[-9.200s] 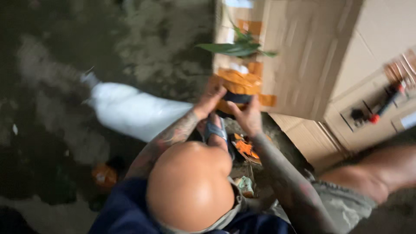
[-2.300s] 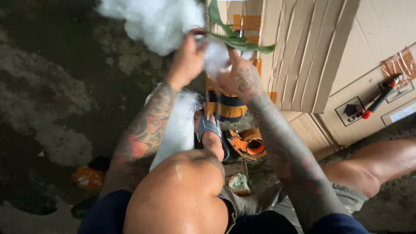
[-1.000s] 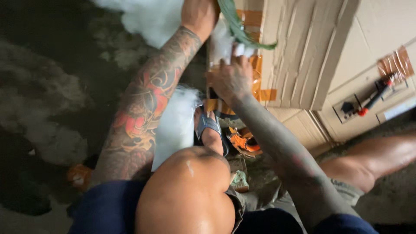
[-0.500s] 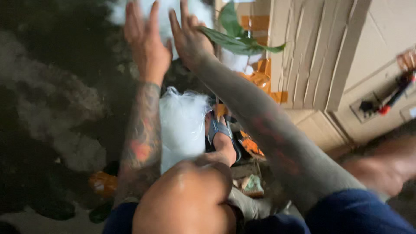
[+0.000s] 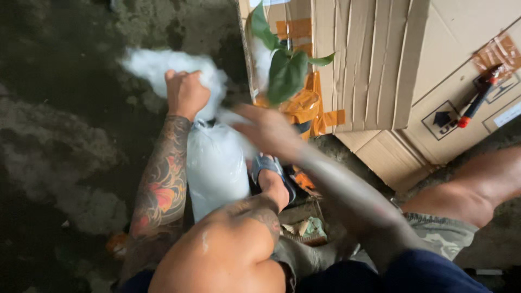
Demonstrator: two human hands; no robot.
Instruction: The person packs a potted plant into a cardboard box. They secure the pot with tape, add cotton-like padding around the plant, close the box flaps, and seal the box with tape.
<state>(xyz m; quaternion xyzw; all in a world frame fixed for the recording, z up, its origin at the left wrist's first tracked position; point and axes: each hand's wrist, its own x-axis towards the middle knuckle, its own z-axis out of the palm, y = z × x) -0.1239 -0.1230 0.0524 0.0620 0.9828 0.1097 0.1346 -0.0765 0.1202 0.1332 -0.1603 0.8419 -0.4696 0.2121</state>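
Note:
My left hand (image 5: 185, 92) is closed on a clump of white fluffy stuffing (image 5: 157, 68) over the dark floor. Just below it lies a clear plastic bag (image 5: 216, 165) full of the same white stuffing, beside my raised knee. My right hand (image 5: 267, 129) is blurred in motion with fingers spread, holding nothing, between the bag and a green leafy plant (image 5: 286, 68). The plant stands against a cardboard box (image 5: 369, 59) patched with orange tape.
A red-handled tool (image 5: 477, 97) lies on flattened cardboard at the right. My foot in a blue sandal (image 5: 269, 168) rests by the bag. A small open box of scraps (image 5: 304, 225) sits on the stained concrete floor (image 5: 59, 135).
Both hands have come down from the top of the view. My left hand has shut on a clump of stuffing; my right hand has swung toward the plant.

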